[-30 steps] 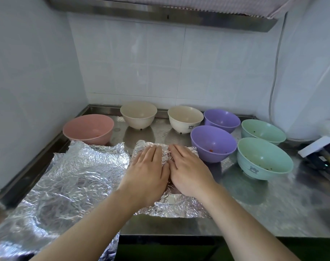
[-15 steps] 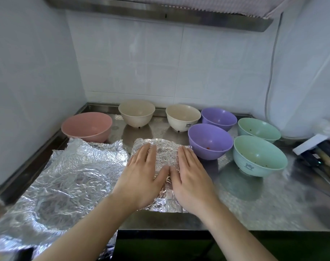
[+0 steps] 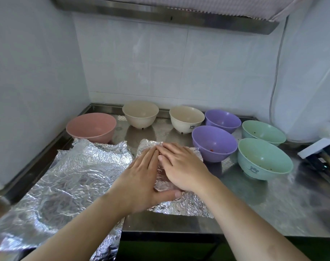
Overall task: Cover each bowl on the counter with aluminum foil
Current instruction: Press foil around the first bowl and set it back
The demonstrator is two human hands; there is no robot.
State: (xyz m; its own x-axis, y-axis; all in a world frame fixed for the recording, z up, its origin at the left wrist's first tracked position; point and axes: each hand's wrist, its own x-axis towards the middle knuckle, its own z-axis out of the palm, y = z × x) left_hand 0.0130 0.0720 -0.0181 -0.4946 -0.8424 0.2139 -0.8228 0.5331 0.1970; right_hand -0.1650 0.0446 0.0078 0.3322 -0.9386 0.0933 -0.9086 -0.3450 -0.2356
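- Nearest, a large crinkled foil sheet (image 3: 70, 178) lies over the front left of the steel counter (image 3: 273, 200) and hangs past its front edge; its lower left corner is cut off by the frame
- Just right of it, the left hand (image 3: 141, 181) and right hand (image 3: 183, 168) press flat on a smaller foil piece (image 3: 181, 204), fingers straight, fingertips meeting at the far side, gripping nothing
- Whether a bowl sits under that piece I cannot tell; the hands hide its middle, and it looks low and flat
- Step in hand, as I judge it: smoothing or flattening this piece before it goes over a bowl
- Next move likely calls for lifting the foil by its edges without tearing it and laying it over the nearest purple bowl (image 3: 214, 143), just beside the right fingers
- Further right stand two green bowls (image 3: 264, 159); behind are a pink bowl (image 3: 91, 127), two cream bowls (image 3: 140, 113) and a second purple one, all seven uncovered
- Dark specks lie inside the purple and green bowls, too small to identify
- Dark-handled utensils (image 3: 322, 161) at the right edge are cut off
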